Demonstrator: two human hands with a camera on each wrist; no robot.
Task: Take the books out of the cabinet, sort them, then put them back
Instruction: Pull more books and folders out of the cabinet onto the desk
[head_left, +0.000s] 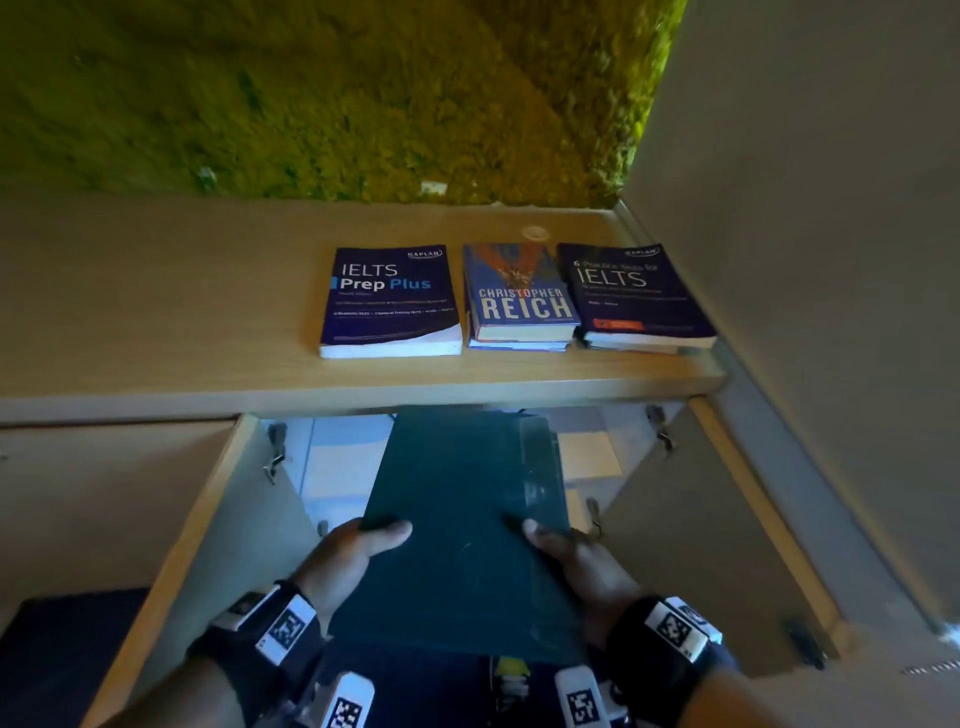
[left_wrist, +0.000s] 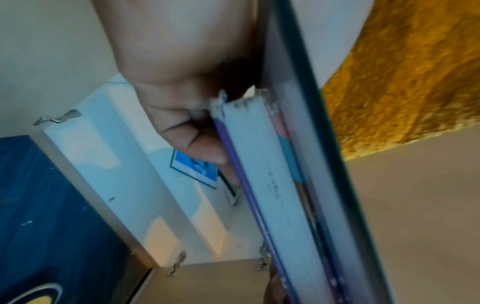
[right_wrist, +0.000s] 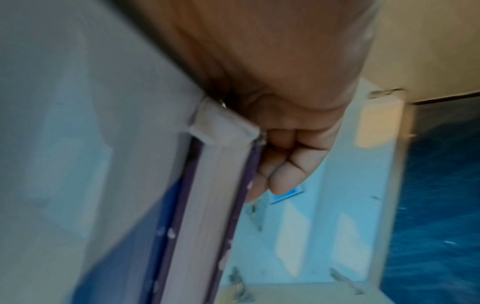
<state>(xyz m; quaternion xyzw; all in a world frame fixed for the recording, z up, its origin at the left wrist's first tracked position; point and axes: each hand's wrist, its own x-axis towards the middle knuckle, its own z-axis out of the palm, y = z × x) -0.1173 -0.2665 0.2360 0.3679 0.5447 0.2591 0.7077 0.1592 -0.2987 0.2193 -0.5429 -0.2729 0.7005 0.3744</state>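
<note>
Both hands hold a stack of books (head_left: 457, 525) topped by a large dark green cover, level in front of the open cabinet (head_left: 343, 467). My left hand (head_left: 358, 545) grips the stack's left edge, thumb on top. My right hand (head_left: 566, 551) grips the right edge the same way. In the left wrist view the fingers (left_wrist: 197, 144) curl under a purple-covered book (left_wrist: 262, 185); the right wrist view shows fingers (right_wrist: 285, 164) under the same purple book (right_wrist: 205, 205). On the countertop lie an IELTS Prep Plus book (head_left: 389, 301), a small pile with a Christopher Reich novel (head_left: 519, 296) on top, and an IELTS practice tests book (head_left: 639, 296).
The wooden countertop (head_left: 156, 312) has free room on its left half. Both cabinet doors stand open, the left door (head_left: 171, 545) and the right door (head_left: 727, 519). A green mossy wall (head_left: 311, 93) is behind and a grey wall (head_left: 831, 208) on the right.
</note>
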